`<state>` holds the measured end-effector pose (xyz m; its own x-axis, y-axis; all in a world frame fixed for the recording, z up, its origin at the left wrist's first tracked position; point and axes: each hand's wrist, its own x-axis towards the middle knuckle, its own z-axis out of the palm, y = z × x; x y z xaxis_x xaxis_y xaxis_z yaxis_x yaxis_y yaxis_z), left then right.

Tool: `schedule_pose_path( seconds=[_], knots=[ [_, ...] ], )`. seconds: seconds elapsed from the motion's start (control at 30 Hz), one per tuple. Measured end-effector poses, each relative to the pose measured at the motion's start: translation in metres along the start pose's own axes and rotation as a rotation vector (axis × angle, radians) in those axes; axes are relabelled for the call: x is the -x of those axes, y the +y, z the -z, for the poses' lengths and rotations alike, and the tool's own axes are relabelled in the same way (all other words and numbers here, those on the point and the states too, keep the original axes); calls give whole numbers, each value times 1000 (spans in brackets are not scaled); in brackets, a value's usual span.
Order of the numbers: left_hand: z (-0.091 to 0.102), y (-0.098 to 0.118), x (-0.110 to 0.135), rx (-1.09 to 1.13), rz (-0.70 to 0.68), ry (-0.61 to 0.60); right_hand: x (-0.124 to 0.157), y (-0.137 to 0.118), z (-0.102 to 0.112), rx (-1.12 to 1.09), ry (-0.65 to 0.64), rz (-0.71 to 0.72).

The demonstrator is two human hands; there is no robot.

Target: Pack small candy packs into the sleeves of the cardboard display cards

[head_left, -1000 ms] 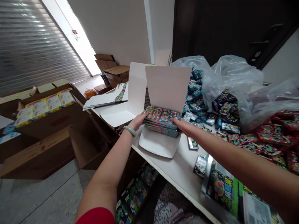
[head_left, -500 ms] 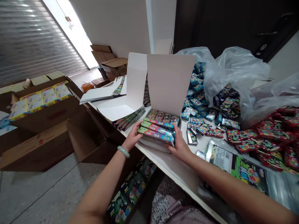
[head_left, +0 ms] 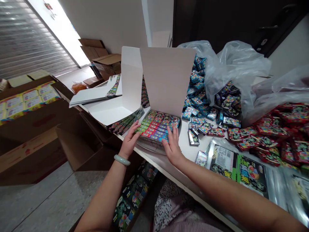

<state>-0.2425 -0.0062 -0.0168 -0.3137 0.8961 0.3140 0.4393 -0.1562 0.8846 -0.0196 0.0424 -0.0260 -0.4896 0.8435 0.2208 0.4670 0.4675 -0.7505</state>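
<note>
A cardboard display box (head_left: 166,80) stands on the table with its pale lid raised. Rows of small colourful packets (head_left: 154,129), green, red, purple and blue along their edges, lie inside it. My left hand (head_left: 129,141), below a pale green bangle (head_left: 122,160), is at the left side of the rows with its fingers stretched out. On the right side, my right hand (head_left: 173,146) has spread fingers, their tips touching or very near the packet edges. Neither hand grips anything.
Folded white box blanks (head_left: 108,111) lie to the left. Blue packets (head_left: 198,90), red packets (head_left: 267,137) and clear plastic bags (head_left: 231,67) cover the right. Printed pouches (head_left: 252,174) are near my right forearm. Open cartons (head_left: 79,143) stand on the floor at left.
The upper packet rows, tilted between both hands before, now lie level in the box. My fingers have loosened from them and spread. The view has shifted slightly.
</note>
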Motion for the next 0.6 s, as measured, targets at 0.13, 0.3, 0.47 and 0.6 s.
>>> schedule_pose_path(
  seconds=[0.13, 0.3, 0.47, 0.6],
  knots=[
    [-3, 7, 3, -236, -60, -49, 6, 3, 22, 73, -173, 4],
    [-20, 29, -11, -470, -252, -37, -56, 5, 64, 78, -191, 150],
    [-49, 41, -40, -731, -232, -280, -135, 2, 56, 375, -422, 18],
    [-55, 39, -40, -787, -223, -306, -154, 0, 41, 428, -441, -84]
  ],
)
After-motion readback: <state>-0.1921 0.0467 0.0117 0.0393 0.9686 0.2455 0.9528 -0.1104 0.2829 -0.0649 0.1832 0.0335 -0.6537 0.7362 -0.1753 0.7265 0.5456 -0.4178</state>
